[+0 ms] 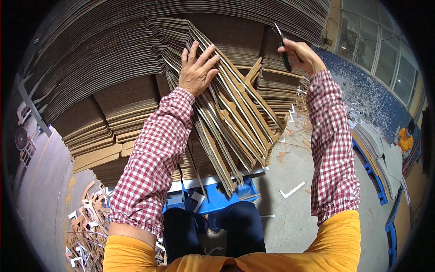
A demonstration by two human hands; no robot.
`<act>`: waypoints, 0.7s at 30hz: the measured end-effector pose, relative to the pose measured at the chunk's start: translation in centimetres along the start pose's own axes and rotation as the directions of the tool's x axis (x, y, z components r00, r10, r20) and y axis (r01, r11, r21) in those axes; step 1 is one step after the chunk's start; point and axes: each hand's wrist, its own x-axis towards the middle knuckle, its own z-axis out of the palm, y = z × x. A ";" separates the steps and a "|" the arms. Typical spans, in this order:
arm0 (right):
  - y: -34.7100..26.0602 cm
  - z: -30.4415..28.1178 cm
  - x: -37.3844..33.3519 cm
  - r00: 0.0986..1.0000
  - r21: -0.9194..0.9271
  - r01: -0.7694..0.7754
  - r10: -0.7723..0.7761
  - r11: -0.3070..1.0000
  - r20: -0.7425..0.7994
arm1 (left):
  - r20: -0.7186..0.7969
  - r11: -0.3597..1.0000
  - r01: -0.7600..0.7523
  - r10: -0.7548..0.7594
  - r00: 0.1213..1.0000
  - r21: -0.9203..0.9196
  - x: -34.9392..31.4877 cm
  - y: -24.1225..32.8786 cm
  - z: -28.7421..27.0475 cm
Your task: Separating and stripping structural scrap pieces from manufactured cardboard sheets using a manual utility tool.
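Note:
A tall stack of brown corrugated cardboard sheets (122,50) fills the view ahead of me. Several sheets at its right side bend down toward me as slanting cardboard flaps (235,109), with narrow slots between them. My left hand (198,70) lies on the upper part of these flaps, fingers spread and pressing flat. Up and to the right, my right hand (299,52) is closed around a pair of scissors (284,53) with dark handles. Their bright pointed blades stick up beyond my fingers, apart from the cardboard.
The stack rests on a blue pallet (215,199) in front of my legs. Cardboard offcuts (90,231) heap up at lower left, and white scraps (292,189) lie on the floor. Another pallet (369,165) with sheets stands at right, near a person in orange (404,138).

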 end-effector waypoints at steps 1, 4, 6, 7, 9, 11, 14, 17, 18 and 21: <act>-0.5 0.6 0.8 0.998 0.020 0.010 -0.009 1.000 -0.057 | 0.010 1.000 0.003 -0.003 1.000 -0.009 -0.1 0.1 -0.2; -0.5 1.3 1.3 0.997 0.024 -0.014 0.016 1.000 -0.080 | 0.038 1.000 0.012 -0.012 0.999 -0.003 -0.1 0.2 -0.5; 1.3 2.5 1.6 0.996 0.247 0.056 -0.037 0.967 -0.081 | 0.038 1.000 0.005 -0.005 0.999 0.004 0.0 0.1 -0.5; 1.4 4.4 1.6 0.992 0.357 0.102 -0.070 0.928 -0.101 | 0.041 1.000 0.002 -0.002 0.999 0.021 -0.4 -0.2 -0.8; 2.6 5.4 0.7 0.977 0.322 0.192 -0.148 0.927 -0.154 | 0.031 1.000 0.001 -0.001 1.000 0.006 0.0 0.1 -0.4; 5.6 7.2 -2.9 0.984 0.226 0.167 -0.150 0.960 -0.092 | 0.064 1.000 0.012 -0.013 0.998 0.018 -0.5 -0.3 -0.3; 12.1 12.1 -8.9 0.986 0.132 0.167 -0.166 0.977 -0.019 | -0.018 0.993 0.030 -0.033 0.999 -0.114 -0.1 -0.6 -0.4; 11.6 14.9 -10.2 0.992 0.415 0.115 -0.122 0.903 -0.010 | -0.060 0.974 0.077 -0.091 0.994 -0.211 0.3 -0.1 -1.5; 10.9 15.0 -11.0 0.996 0.423 -0.023 -0.016 0.906 0.088 | -0.067 0.962 0.114 -0.134 0.989 -0.249 0.3 0.1 -2.2; 11.8 16.7 -12.2 0.995 0.536 -0.008 -0.046 0.844 0.088 | -0.057 0.995 -0.052 0.048 0.997 -0.084 3.3 1.7 -4.4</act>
